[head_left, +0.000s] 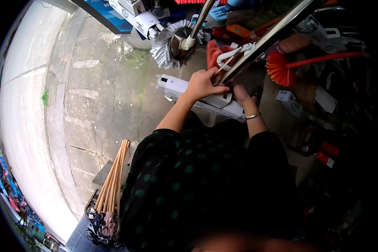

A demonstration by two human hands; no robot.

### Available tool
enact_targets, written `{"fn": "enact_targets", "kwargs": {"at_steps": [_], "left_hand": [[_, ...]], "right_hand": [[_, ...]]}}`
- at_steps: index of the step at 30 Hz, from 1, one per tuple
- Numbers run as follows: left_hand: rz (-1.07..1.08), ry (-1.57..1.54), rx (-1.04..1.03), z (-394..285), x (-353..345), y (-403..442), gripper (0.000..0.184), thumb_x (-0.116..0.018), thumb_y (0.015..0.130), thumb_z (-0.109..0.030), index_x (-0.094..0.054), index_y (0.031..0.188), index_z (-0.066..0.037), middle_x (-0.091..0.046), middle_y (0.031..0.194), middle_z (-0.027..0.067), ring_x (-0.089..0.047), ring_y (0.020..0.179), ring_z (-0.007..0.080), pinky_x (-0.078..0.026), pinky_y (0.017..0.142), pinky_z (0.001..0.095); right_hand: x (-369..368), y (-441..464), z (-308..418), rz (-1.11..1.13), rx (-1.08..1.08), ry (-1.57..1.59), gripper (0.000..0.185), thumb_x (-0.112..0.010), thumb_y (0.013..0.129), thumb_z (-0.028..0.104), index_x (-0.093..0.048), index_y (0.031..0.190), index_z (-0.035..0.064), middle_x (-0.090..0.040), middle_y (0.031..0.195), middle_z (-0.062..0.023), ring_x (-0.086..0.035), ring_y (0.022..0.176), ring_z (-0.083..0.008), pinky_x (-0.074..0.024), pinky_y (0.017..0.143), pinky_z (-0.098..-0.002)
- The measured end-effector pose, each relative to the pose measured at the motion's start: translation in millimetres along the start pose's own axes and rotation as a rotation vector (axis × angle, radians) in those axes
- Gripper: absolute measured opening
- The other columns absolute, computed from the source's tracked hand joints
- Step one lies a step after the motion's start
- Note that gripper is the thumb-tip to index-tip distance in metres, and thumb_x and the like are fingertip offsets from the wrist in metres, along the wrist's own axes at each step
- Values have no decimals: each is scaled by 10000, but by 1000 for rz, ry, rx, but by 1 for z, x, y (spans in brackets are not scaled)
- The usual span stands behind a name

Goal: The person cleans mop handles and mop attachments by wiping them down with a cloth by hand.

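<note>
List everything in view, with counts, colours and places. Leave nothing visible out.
Long metal pole assembly: one, silver and black, at the hands
Curved plastic lever: one, white, beside it
Long cartons: at least two, white, below the hands
Round string mop: one, grey-white, top centre
Fuzzy cloth: one, red, above the hands
Round bristle brush: one, orange-red, right
Small carton: one, white, right
Wooden-handled mops: several, tan handles, lower left
Weed tuft: one, green, left
Paving: grey, left
Dim, cropped goods: uncountable, mixed colours, edges
Dotted top: one, black and green, bottom
Bracelet: one, silver, right wrist
Bare hands: two, left, right, centre
</note>
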State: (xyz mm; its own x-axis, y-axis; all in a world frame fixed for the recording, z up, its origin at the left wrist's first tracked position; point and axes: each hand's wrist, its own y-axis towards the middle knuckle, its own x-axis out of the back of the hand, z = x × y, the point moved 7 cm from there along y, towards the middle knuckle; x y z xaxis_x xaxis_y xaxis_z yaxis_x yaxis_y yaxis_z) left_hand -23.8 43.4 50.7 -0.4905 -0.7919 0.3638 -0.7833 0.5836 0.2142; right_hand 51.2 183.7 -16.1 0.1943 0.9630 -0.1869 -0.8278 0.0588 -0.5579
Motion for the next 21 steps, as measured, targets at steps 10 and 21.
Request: {"fn": "enact_targets", "kwargs": {"at_steps": [10,21], "left_hand": [[-188,-306,355,37,34,-13,339,-581,615,6,-454,928,-30,-443,721,41,-446,679,134,-354,620,216],[49,-605,418,33,33,-22,240,-608,716,63,-532,929,-19,-568,852,1,-543,744,83,-444,662,217]], "right_hand": [[25,-49,-166,222,-548,5,362,-444,924,322,-539,1146,51,-587,982,7,-541,886,-122,-421,799,-242],[-116,40,-24,381,-161,195,342,-475,892,353,-581,1006,48,-575,928,-16,-495,819,-69,-418,723,-246]]}}
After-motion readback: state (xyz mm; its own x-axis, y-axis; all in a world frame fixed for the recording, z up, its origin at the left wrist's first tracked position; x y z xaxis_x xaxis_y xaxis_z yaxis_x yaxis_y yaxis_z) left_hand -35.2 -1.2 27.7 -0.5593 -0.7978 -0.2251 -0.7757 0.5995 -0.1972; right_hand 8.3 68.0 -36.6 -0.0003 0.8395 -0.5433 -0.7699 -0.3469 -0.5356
